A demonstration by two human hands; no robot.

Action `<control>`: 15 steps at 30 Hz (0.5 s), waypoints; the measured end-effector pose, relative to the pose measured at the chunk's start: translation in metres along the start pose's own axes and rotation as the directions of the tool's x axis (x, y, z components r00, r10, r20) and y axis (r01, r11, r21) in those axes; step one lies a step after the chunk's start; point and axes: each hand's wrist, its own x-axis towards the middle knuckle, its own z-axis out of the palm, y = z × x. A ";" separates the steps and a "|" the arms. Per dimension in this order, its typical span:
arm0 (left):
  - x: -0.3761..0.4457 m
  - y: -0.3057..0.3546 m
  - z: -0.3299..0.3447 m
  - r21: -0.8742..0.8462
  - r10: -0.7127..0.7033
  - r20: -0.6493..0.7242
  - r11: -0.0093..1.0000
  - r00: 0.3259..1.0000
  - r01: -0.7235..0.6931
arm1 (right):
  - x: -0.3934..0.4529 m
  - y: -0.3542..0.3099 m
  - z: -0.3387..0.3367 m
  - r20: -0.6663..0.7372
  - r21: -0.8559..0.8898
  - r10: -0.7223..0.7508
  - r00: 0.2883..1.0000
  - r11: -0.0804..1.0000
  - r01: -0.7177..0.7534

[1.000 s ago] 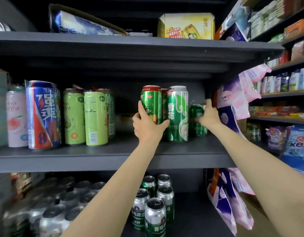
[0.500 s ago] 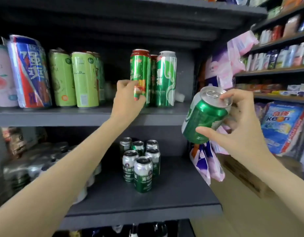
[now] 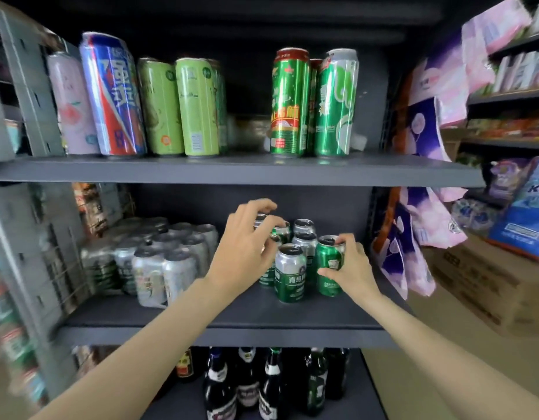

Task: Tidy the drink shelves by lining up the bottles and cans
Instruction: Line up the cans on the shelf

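Note:
My right hand (image 3: 351, 268) grips a short green can (image 3: 329, 269) that stands upright on the middle shelf (image 3: 231, 316), at the right side of a cluster of short green-and-silver beer cans (image 3: 291, 272). My left hand (image 3: 247, 247) reaches over the left side of that cluster, its curled fingers touching the tops of the cans there. Two tall green cans (image 3: 312, 103) stand upright on the upper shelf (image 3: 231, 171).
Tall lime-green cans (image 3: 183, 106), a blue-red can (image 3: 112, 95) and a pink can (image 3: 71, 104) stand on the upper shelf. Shrink-wrapped silver can packs (image 3: 153, 262) fill the middle shelf's left. Dark bottles (image 3: 262, 383) stand below. Hanging purple packages (image 3: 413, 253) and a cardboard box (image 3: 486, 283) are to the right.
My right hand carried the short green can down from mid-air onto the middle shelf beside the cluster. My left hand left the tall cans above and dropped to the short cans. The view tilted down.

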 end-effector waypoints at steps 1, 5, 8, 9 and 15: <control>-0.007 -0.004 -0.001 0.015 -0.015 0.013 1.000 1.000 0.015 | 0.001 0.003 0.006 0.007 -0.029 0.033 0.999 0.999 -0.032; -0.014 -0.025 -0.008 0.054 -0.108 0.019 0.993 0.994 0.107 | 0.005 0.000 0.008 0.090 -0.214 0.114 0.989 0.973 -0.092; -0.013 -0.033 -0.018 0.070 -0.142 -0.037 0.987 0.989 0.144 | 0.000 -0.018 -0.011 0.106 -0.404 -0.037 0.994 0.911 0.077; -0.012 -0.035 -0.023 0.075 -0.141 -0.061 0.987 0.988 0.146 | -0.006 -0.028 -0.020 0.097 -0.397 -0.132 0.986 0.904 0.160; 0.012 -0.048 -0.069 0.096 -0.177 -0.216 0.975 0.960 0.202 | -0.035 -0.111 -0.066 -0.073 -0.265 -0.629 0.774 0.761 0.593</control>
